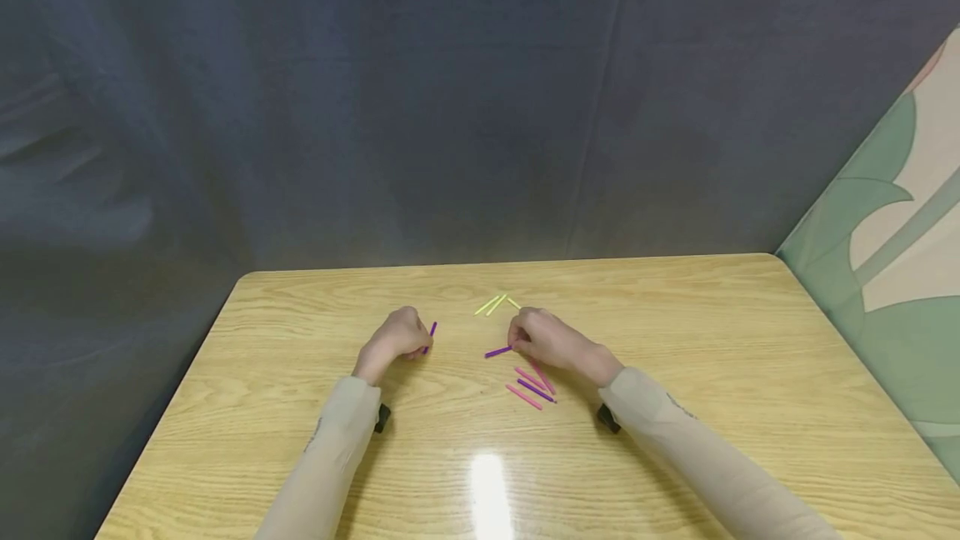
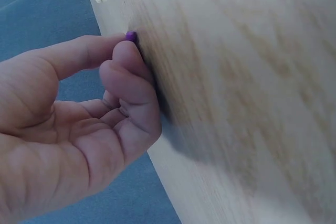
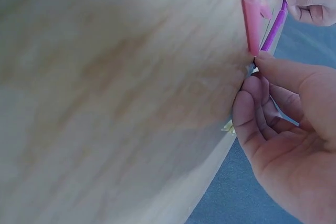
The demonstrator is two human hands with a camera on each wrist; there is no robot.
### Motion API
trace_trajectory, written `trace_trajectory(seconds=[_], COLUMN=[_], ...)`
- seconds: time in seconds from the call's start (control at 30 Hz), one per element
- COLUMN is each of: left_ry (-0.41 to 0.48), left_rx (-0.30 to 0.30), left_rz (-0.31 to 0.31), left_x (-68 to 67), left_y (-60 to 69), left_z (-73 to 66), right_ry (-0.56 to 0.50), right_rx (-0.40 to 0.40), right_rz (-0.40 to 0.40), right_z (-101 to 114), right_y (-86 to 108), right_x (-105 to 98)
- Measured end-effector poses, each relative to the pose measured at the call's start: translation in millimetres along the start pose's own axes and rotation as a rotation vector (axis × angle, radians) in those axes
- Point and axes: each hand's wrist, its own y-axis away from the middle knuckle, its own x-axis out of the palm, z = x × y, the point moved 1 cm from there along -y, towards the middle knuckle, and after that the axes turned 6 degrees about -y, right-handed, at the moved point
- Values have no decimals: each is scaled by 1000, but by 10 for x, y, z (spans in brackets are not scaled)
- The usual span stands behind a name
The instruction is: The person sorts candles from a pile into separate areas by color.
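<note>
My left hand (image 1: 397, 336) pinches a thin purple stick (image 1: 433, 330) between thumb and index finger, low over the table. In the left wrist view only the end of that purple stick (image 2: 130, 35) shows past the fingertips. To the right, my right hand (image 1: 553, 340) pinches one end of a second purple stick (image 1: 497, 352), whose other end points left. The right wrist view shows this purple stick (image 3: 273, 31) running away from the fingertips. Beside it, a pink stick (image 3: 252, 22) lies close to the right thumb. Partly under the right hand is another pink stick (image 1: 542, 377).
Nearer me lie a loose purple stick (image 1: 536, 391) and a pink stick (image 1: 524, 397). Several yellow sticks (image 1: 492, 307) lie behind the hands, one partly covered by the right hand. A dark curtain (image 1: 480, 107) hangs behind the wooden table (image 1: 300, 307); patterned fabric (image 1: 900, 273) is at right.
</note>
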Motion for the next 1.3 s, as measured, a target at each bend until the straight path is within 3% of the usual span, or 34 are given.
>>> trace_trajectory(seconds=[0.4,0.8,1.3], left_ry=[6,38,3], left_rx=[40,24,19], left_rz=[19,27,29], left_x=[-19,-39,-13], left_y=[12,5,9], left_z=[13,-11,-12], right_ry=[-6,3,9], right_rx=[10,37,48], right_rz=[-2,-10,-12], right_z=[9,2,54], right_y=[-5,-21,-50], right_x=[10,4,18])
